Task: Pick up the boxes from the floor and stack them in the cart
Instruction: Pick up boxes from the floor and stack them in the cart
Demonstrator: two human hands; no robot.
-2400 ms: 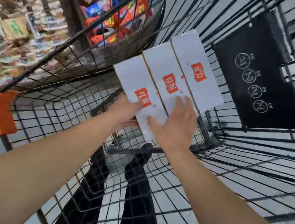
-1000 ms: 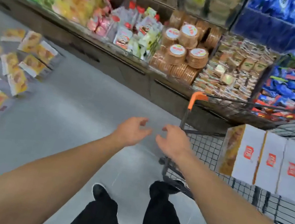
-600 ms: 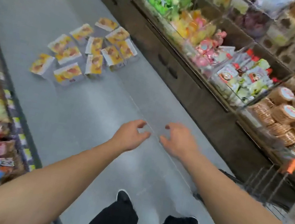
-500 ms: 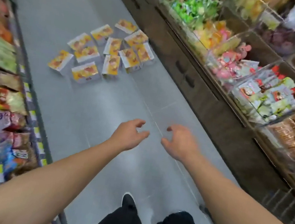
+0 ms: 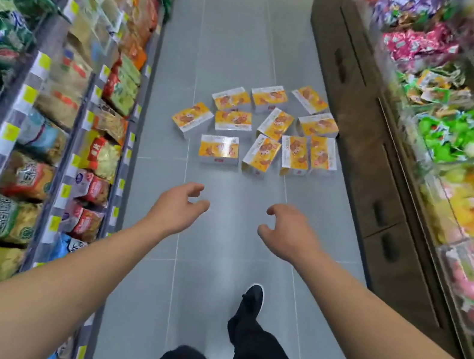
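Several yellow-and-white boxes [image 5: 257,126] lie scattered on the grey tiled floor ahead, close to the base of the right counter. My left hand [image 5: 176,210] and my right hand [image 5: 286,235] are stretched forward over bare floor, short of the boxes. Both hands hold nothing, fingers curled loosely apart. The nearest boxes [image 5: 219,150] lie just beyond my fingertips in the view. The cart is out of sight.
A shelf rack of snack bags [image 5: 60,116] lines the left side of the aisle. A wooden counter with drawers [image 5: 369,158] and clear bins of sweets [image 5: 465,134] lines the right. My dark-trousered leg and shoe [image 5: 252,302] step forward on the floor.
My view has swung away from the cart, where three boxes were set, and down the aisle. The boxes on the floor are now straight ahead and nearer. My hands have spread slightly apart.
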